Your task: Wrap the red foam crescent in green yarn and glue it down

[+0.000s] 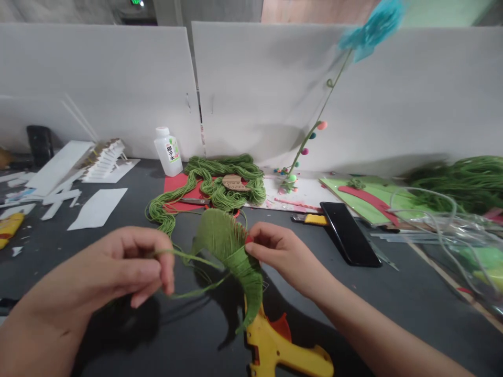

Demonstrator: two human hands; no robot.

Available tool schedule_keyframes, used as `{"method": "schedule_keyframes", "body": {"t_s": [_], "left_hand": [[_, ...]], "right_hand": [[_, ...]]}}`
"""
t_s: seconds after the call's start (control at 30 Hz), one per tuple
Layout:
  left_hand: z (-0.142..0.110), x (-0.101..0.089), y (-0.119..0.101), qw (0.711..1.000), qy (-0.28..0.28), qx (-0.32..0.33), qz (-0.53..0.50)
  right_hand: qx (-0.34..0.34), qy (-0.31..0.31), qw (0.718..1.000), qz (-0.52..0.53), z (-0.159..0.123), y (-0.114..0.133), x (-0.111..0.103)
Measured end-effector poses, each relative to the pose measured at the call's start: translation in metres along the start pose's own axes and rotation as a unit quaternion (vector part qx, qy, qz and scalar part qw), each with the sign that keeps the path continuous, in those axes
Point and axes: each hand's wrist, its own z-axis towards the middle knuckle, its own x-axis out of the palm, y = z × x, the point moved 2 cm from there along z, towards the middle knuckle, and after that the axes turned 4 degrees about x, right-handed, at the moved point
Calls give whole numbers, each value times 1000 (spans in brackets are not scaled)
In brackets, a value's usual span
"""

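My right hand pinches the edge of a curved, horn-like piece wrapped in green yarn, where a bit of red shows at the fingertips. The piece is held above the dark table and tapers to a point at the bottom. In my left hand a strand of green yarn is pinched between closed fingers; it runs across to the wrapped piece, with a second length looping below. Under the piece's tip lies a yellow glue gun with a red trigger. Behind it, a loose skein of green yarn rests partly on red paper.
Scissors lie by the skein near a white bottle. To the right are a black phone, a yellow cutter and a tangled cable. White card scraps cover the left. A tall blue-topped flower stands behind.
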Motion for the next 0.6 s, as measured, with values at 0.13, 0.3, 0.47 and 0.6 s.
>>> {"method": "schedule_keyframes", "body": {"t_s": [0.13, 0.3, 0.47, 0.6], "left_hand": [[-2, -5, -27, 996, 5, 79, -45], [38, 18, -46, 947, -95, 193, 237], [70, 57, -41, 898, -32, 260, 354], [37, 61, -35, 912, -101, 264, 296]], "right_hand": [[29, 89, 996, -13, -5, -3, 7], [41, 203, 978, -11, -14, -4, 17], [46, 207, 975, 61, -16, -1, 17], [33, 100, 985, 133, -7, -1, 1]]}}
